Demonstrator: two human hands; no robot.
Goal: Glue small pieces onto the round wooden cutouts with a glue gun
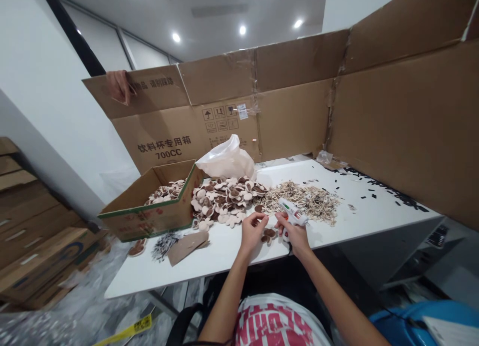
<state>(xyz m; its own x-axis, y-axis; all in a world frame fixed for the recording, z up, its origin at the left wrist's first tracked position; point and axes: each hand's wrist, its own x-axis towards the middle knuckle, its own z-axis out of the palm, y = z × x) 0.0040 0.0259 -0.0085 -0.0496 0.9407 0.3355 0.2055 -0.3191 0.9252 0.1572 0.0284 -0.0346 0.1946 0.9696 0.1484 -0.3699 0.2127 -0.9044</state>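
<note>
Right hand (296,237): glue gun (294,212) gripped near worktop's (374,216) front edge | left hand (253,231): fingertips pinched together, contents unclear | felt pieces (224,201) heaped beyond, seemingly left; finished count cannot be told

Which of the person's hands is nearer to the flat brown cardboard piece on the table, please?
The left hand: it is to the right of the cardboard piece, apart from it; the right hand, holding the glue gun, is farther right.

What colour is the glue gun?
The glue gun is mostly white, seen best in the head view.
</note>
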